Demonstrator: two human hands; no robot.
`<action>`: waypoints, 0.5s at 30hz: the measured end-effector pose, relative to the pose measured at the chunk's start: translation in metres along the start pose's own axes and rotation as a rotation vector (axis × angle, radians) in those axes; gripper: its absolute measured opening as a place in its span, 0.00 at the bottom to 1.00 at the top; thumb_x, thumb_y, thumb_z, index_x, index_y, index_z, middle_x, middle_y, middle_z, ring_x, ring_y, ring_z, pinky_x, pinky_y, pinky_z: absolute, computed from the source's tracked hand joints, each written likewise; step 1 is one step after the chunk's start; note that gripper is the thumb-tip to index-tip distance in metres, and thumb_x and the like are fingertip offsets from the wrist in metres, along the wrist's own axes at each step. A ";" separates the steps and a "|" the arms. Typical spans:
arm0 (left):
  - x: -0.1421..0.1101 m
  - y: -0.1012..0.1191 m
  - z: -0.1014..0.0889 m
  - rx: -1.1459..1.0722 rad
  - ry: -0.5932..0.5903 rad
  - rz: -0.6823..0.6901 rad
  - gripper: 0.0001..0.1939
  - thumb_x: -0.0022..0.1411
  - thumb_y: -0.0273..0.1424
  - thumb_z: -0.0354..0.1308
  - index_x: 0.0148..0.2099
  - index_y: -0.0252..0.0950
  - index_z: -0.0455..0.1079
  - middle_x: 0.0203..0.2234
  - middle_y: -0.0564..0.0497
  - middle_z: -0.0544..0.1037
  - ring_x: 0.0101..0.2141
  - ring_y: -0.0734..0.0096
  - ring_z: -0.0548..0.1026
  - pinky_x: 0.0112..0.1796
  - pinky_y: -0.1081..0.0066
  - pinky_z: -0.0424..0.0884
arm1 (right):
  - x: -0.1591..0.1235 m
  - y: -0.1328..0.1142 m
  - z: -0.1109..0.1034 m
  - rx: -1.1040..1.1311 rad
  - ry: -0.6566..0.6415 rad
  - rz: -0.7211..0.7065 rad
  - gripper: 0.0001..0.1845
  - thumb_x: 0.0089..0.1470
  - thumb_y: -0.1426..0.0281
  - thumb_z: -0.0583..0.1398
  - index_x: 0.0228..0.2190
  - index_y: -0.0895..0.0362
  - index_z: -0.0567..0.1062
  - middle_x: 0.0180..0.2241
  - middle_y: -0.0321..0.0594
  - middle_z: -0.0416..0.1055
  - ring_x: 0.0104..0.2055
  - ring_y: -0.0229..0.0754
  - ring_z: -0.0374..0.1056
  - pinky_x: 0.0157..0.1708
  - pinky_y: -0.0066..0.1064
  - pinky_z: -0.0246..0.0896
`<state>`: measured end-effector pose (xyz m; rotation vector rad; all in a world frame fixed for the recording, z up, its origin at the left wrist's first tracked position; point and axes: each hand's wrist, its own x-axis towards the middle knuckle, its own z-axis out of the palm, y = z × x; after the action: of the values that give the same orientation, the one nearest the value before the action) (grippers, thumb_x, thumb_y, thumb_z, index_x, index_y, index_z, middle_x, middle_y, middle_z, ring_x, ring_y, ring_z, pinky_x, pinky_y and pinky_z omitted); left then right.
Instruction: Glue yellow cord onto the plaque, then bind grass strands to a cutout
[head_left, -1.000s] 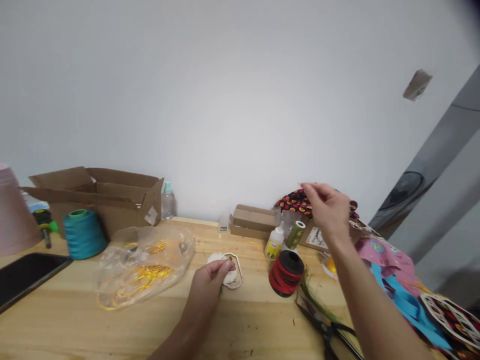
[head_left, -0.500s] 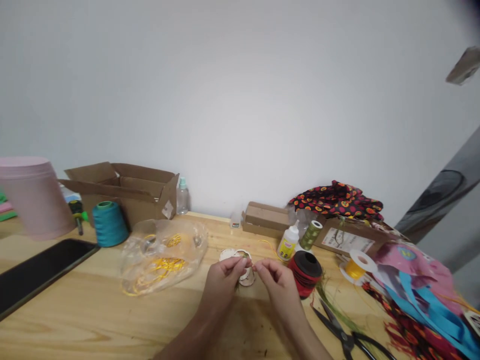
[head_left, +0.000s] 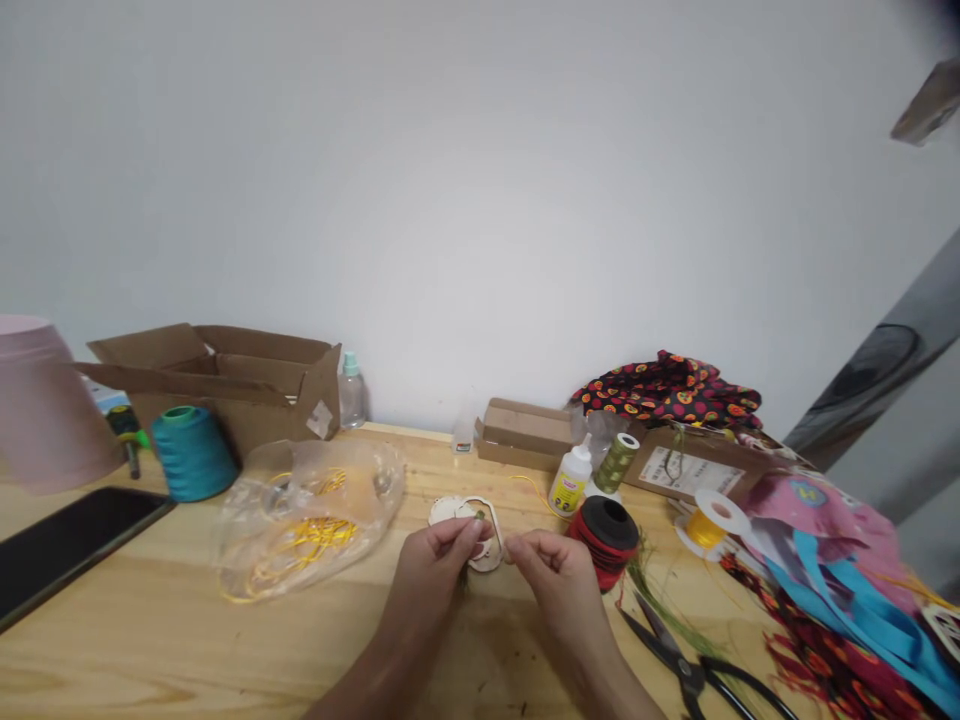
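So, where's the white piece (head_left: 450, 512)?

On the worktop (head_left: 150, 640), near the middle of the view, right under both hands. It looks flat: a pale disc with a looped rim. Its long axis runs from upper left to lower right, with the loop end (head_left: 489, 558) pointing toward the right hand.

And the hands?

The left hand (head_left: 431, 575) is over it, its fingers (head_left: 459, 533) clenched on the near edge. The right hand (head_left: 555, 585) is just beside it, with its fingers (head_left: 521, 547) pinched together by the loop. Whether anything's between them, I can't tell.

What's around it?

To the left, a clear plastic bag (head_left: 307, 530) with yellow cord (head_left: 319, 535) inside. To the right, a red spool (head_left: 606, 540) sits near the right hand, with a glue bottle (head_left: 571, 480) behind it. Scissors (head_left: 679, 670) lie further right, toward the worktop's near edge.
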<state>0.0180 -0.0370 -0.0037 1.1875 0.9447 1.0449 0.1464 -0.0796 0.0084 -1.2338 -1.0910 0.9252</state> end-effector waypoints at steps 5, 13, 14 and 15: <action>0.000 0.000 0.000 -0.004 0.014 -0.008 0.13 0.48 0.40 0.59 0.31 0.35 0.75 0.27 0.51 0.79 0.32 0.68 0.72 0.34 0.74 0.65 | -0.002 -0.003 0.002 0.146 -0.078 0.023 0.10 0.34 0.63 0.65 0.21 0.58 0.77 0.20 0.37 0.73 0.24 0.37 0.65 0.27 0.26 0.59; -0.002 0.006 0.003 0.028 -0.049 -0.029 0.14 0.47 0.39 0.59 0.32 0.34 0.75 0.25 0.51 0.78 0.30 0.68 0.72 0.33 0.74 0.64 | -0.001 0.005 -0.004 -0.084 0.007 -0.146 0.12 0.47 0.65 0.57 0.25 0.59 0.77 0.21 0.37 0.73 0.26 0.37 0.67 0.26 0.24 0.60; -0.003 0.006 0.003 0.035 -0.068 -0.029 0.14 0.47 0.39 0.59 0.31 0.34 0.75 0.24 0.51 0.78 0.30 0.68 0.71 0.33 0.74 0.64 | -0.001 0.006 -0.004 -0.117 0.019 -0.172 0.12 0.48 0.65 0.57 0.25 0.59 0.77 0.21 0.37 0.73 0.26 0.37 0.67 0.27 0.24 0.61; -0.003 0.007 0.003 0.040 -0.083 -0.029 0.14 0.47 0.39 0.59 0.30 0.33 0.75 0.23 0.51 0.77 0.29 0.69 0.71 0.33 0.74 0.64 | -0.002 0.006 -0.004 -0.146 0.027 -0.199 0.12 0.49 0.66 0.56 0.26 0.58 0.77 0.22 0.37 0.73 0.26 0.37 0.67 0.27 0.24 0.61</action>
<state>0.0195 -0.0401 0.0038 1.2369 0.9186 0.9500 0.1497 -0.0812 0.0018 -1.2267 -1.2532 0.6856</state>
